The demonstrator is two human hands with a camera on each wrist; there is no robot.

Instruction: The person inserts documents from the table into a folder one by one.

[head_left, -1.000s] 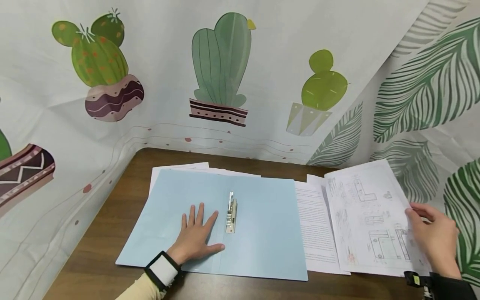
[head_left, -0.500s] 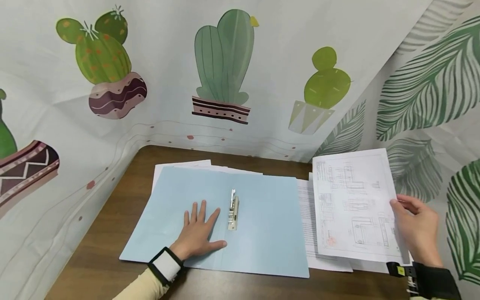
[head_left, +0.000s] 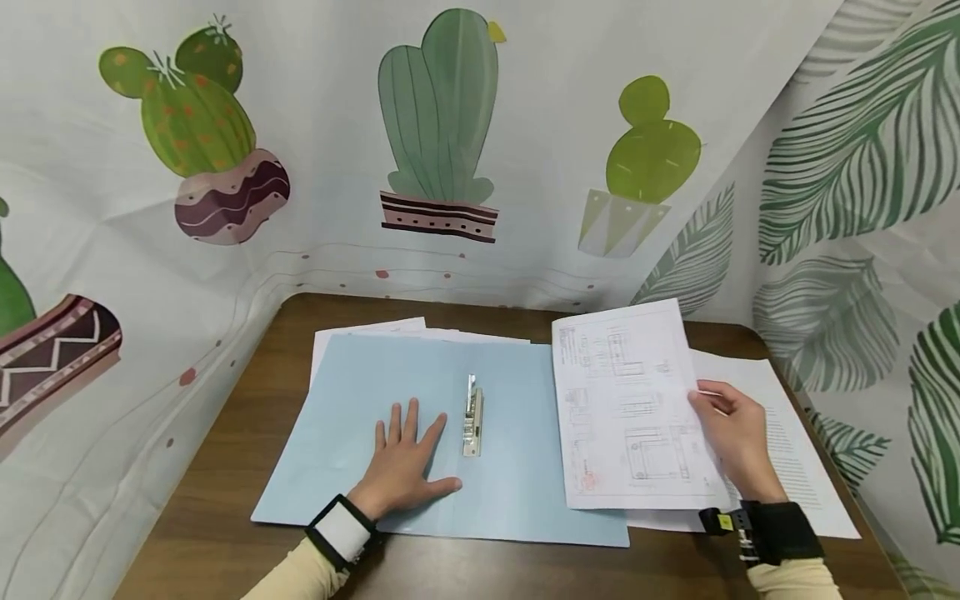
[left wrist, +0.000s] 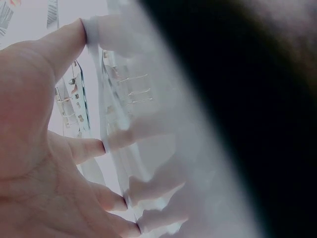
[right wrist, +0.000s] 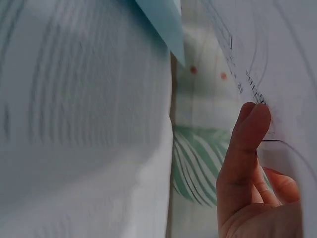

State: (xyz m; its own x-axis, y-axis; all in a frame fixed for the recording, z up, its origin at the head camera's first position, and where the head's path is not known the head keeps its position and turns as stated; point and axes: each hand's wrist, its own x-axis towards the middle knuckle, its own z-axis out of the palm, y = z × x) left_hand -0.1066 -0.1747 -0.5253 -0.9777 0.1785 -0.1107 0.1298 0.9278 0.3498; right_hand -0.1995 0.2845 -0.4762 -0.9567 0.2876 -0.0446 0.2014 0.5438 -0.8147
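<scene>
Brown table (head_left: 540, 571), blue folder (head_left: 517, 492) lying open on it. Drawing sheet (head_left: 611, 417) over the folder's right part, its right edge pinched by the right hand (head_left: 738, 433). Left hand (head_left: 402, 471) flat on the folder, fingers spread wide. Metal clip (head_left: 473, 425) mid-folder, near the left hand.

My left hand (head_left: 403, 468): bare. At that wrist, a white rectangular plate (head_left: 341, 532) in a thick black frame (head_left: 361, 513) with rounded corners. My right hand (head_left: 738, 433): also bare, with a wide black cuff (head_left: 786, 532) below it, plus a small black module (head_left: 709, 522) and a yellow patch (head_left: 725, 522). Silvery bits (head_left: 747, 546) beside the cuff, maybe a buckle, too small to tell. Left sleeve (head_left: 296, 575) and right sleeve (head_left: 795, 581): pale cream-yellow.
</scene>
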